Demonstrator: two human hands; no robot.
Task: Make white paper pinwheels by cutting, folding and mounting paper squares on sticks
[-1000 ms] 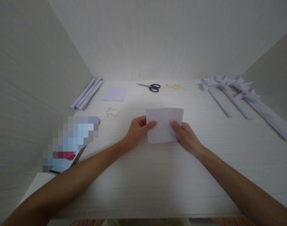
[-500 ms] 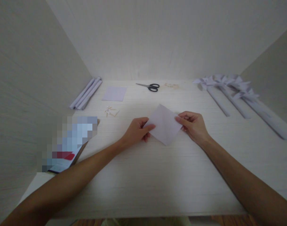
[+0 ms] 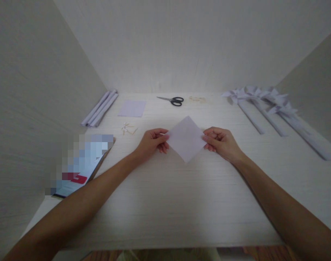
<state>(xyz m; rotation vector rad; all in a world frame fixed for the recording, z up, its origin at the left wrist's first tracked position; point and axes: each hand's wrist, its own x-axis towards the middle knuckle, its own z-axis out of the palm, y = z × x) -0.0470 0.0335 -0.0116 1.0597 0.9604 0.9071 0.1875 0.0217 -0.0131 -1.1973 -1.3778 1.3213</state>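
A square sheet of pale paper (image 3: 185,139) is held up like a diamond between my two hands, over the middle of the table. My left hand (image 3: 154,142) pinches its left corner between thumb and fingers. On the opposite side, my right hand (image 3: 220,142) grips the right corner in the same way, thumb on top. The sheet looks flat, with one corner pointing away from me and one toward me. A second pale paper square (image 3: 132,108) lies on the table beyond my left hand, close to some small thin sticks (image 3: 129,128).
Black-handled scissors (image 3: 172,100) lie at the back, beside small pale bits (image 3: 197,99). Rolled paper tubes (image 3: 100,108) rest at the left wall. Several paper pinwheels (image 3: 263,98) on paper sticks lie at the right. A phone or tablet (image 3: 81,177), partly blurred, is at the left edge.
The paper has turned slightly and sits more evenly as a diamond. My left hand has moved a little left and away from me, to the sheet's left corner.
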